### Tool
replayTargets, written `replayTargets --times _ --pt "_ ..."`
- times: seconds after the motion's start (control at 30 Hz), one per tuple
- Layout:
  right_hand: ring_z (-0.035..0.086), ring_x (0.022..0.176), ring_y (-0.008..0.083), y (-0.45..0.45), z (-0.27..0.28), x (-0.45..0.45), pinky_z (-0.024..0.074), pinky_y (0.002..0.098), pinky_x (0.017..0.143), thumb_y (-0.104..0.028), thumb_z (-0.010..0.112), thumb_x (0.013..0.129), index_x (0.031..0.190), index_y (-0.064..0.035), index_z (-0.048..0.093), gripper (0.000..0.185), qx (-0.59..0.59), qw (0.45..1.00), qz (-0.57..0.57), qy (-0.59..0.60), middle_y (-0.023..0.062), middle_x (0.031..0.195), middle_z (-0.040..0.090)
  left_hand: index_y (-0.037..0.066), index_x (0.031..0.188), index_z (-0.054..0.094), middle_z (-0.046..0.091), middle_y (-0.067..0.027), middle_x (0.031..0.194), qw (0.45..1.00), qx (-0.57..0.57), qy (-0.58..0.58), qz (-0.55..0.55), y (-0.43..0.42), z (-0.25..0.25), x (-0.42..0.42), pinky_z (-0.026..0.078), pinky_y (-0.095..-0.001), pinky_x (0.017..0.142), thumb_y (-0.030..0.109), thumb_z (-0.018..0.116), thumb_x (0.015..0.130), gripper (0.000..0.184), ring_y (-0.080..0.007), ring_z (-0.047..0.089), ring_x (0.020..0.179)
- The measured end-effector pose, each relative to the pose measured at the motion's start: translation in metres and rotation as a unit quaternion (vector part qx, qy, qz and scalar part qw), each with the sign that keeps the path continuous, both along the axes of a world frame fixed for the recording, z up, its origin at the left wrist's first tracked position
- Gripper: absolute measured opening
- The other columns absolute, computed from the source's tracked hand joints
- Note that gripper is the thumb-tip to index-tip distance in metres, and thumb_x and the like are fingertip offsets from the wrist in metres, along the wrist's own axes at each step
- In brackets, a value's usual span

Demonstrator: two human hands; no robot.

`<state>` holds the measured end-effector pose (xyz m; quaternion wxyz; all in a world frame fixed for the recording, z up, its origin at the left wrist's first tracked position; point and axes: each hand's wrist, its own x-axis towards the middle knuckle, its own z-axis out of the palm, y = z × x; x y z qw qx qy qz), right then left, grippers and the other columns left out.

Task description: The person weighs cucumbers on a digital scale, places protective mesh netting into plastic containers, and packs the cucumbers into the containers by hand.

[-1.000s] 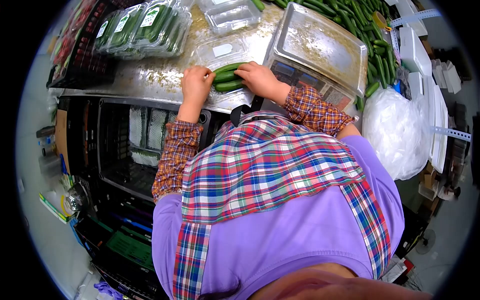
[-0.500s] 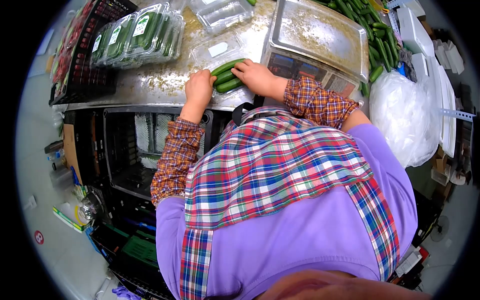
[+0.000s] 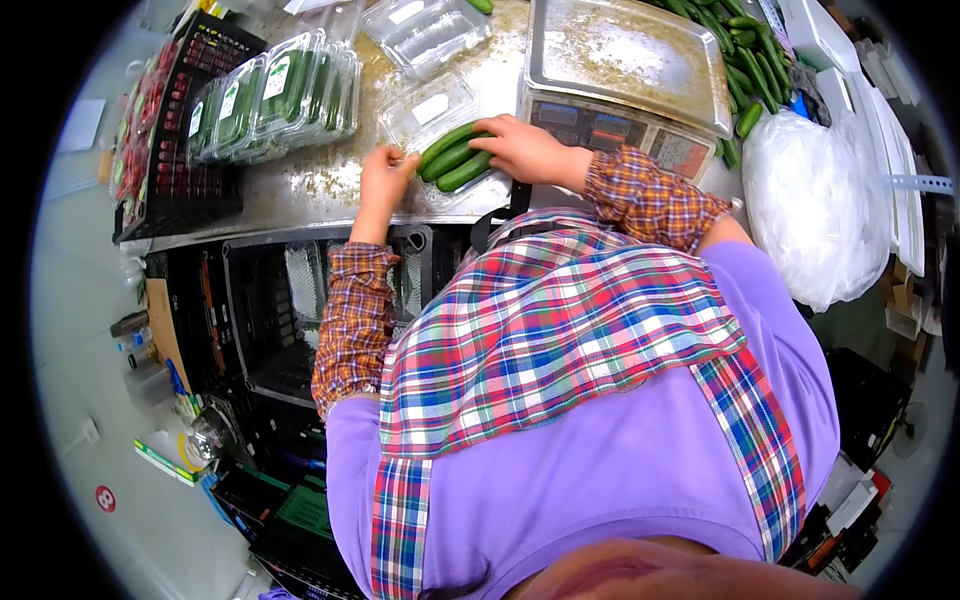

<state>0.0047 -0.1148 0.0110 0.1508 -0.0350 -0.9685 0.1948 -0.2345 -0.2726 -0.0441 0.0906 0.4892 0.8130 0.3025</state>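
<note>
Three green cucumbers [image 3: 452,158] lie side by side in a clear plastic clamshell [image 3: 440,196] near the table's front edge. Its labelled lid [image 3: 432,108] is folded back behind them. My right hand [image 3: 532,150] curls over the right ends of the cucumbers, fingertips pressed on them. At their left ends is my left hand [image 3: 386,180], its fingers pinched together by the clamshell's edge. What lies between those fingers is too small to make out.
Filled cucumber packs [image 3: 280,95] stand at left beside a black crate [image 3: 185,130] of red produce. More clamshells [image 3: 425,35] lie behind. A stained scale [image 3: 630,60] stands at right, with loose cucumbers [image 3: 755,70] and a plastic bag [image 3: 815,210] beyond.
My left hand has come off the cucumbers and shifted slightly left, fingers pinched. My right hand stays on the right ends, its fingers a little more spread. The view has shifted slightly.
</note>
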Motion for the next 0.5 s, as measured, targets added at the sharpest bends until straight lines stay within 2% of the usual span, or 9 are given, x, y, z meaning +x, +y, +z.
replayTargets --times 0.07,0.1,0.13,0.2,0.23,0.27,0.37,0.4,0.5 --pt "0.051 0.111 0.0306 -0.004 0.005 0.019 0.047 0.0383 0.09 -0.011 0.064 0.078 0.116 -0.0059 0.058 0.039 -0.071 0.994 -0.083 0.001 0.0123 0.12 0.053 -0.002 0.103 0.059 0.064 -0.0122 0.092 0.967 -0.005 -0.214 0.138 0.006 -0.003 -0.014 0.05 -0.0348 0.067 0.037 0.068 0.082 0.046 -0.0224 0.06 0.074" --pt "0.052 0.109 0.0308 -0.006 0.005 0.028 0.0468 0.0383 0.09 -0.011 0.063 0.078 0.116 -0.0056 0.058 0.038 -0.107 0.987 -0.123 0.0 0.013 0.12 0.053 -0.003 0.105 0.058 0.064 -0.0126 0.096 0.925 -0.009 -0.318 0.206 0.007 -0.006 -0.021 0.051 -0.0357 0.068 0.038 0.068 0.081 0.048 -0.0232 0.061 0.075" --pt "0.057 0.102 0.0337 -0.007 0.004 0.036 0.0468 0.0387 0.089 -0.013 0.063 0.078 0.118 -0.0034 0.056 0.041 -0.15 0.975 -0.161 -0.015 0.0155 0.117 0.054 -0.005 0.118 0.053 0.062 -0.0119 0.109 0.884 -0.03 -0.427 0.186 0.008 -0.006 -0.033 0.05 -0.0356 0.076 0.04 0.061 0.087 0.055 -0.0218 0.059 0.088" --pt "0.061 0.094 0.0312 -0.007 0.0 0.041 0.0507 0.0378 0.081 -0.014 0.062 0.08 0.122 -0.0017 0.053 0.044 -0.271 0.937 -0.209 -0.075 0.0161 0.114 0.057 -0.001 0.125 0.047 0.057 -0.0124 0.12 0.838 -0.002 -0.508 0.2 0.015 0.003 -0.039 0.05 -0.0351 0.077 0.041 0.056 0.091 0.055 -0.0223 0.056 0.094" --pt "0.063 0.09 0.0299 -0.007 -0.002 0.042 0.0526 0.0374 0.077 -0.014 0.062 0.08 0.123 -0.0008 0.052 0.046 -0.328 0.91 -0.231 -0.104 0.0164 0.112 0.058 0.0 0.128 0.045 0.054 -0.0126 0.125 0.812 0.013 -0.546 0.206 0.019 0.01 -0.04 0.05 -0.0348 0.078 0.041 0.053 0.092 0.055 -0.0226 0.054 0.097" --pt "0.066 0.077 0.0228 -0.009 -0.004 0.043 0.0552 0.0332 0.062 -0.015 0.061 0.083 0.126 0.0036 0.048 0.049 -0.447 0.853 -0.251 -0.098 0.0146 0.103 0.061 0.003 0.133 0.04 0.049 -0.0149 0.133 0.809 0.028 -0.551 0.201 0.024 0.012 -0.039 0.049 -0.038 0.081 0.042 0.049 0.094 0.056 -0.0237 0.052 0.101" --pt "0.065 0.079 0.0183 -0.007 -0.003 0.037 0.0537 0.0274 0.056 -0.016 0.059 0.087 0.133 0.0054 0.041 0.053 -0.526 0.801 -0.263 -0.108 0.0123 0.113 0.058 0.005 0.135 0.038 0.048 -0.0133 0.134 0.764 0.062 -0.59 0.254 0.036 0.014 -0.042 0.048 -0.043 0.082 0.042 0.049 0.093 0.057 -0.0226 0.051 0.102" --pt "0.065 0.08 0.0183 -0.008 -0.002 0.036 0.0539 0.0276 0.056 -0.016 0.058 0.087 0.133 0.0063 0.04 0.054 -0.528 0.799 -0.265 -0.112 0.0125 0.113 0.058 0.008 0.138 0.034 0.046 -0.0118 0.136 0.754 0.082 -0.603 0.247 0.036 0.014 -0.043 0.045 -0.0486 0.084 0.045 0.05 0.092 0.062 -0.0217 0.049 0.106" --pt "0.065 0.083 0.0193 -0.009 0.002 0.035 0.0546 0.0276 0.057 -0.016 0.058 0.088 0.134 0.0058 0.038 0.055 -0.525 0.797 -0.271 -0.128 0.013 0.112 0.058 0.009 0.139 0.033 0.044 -0.0114 0.138 0.767 0.112 -0.585 0.24 0.036 0.012 -0.041 0.04 -0.053 0.09 0.053 0.053 0.088 0.07 -0.0245 0.048 0.111"
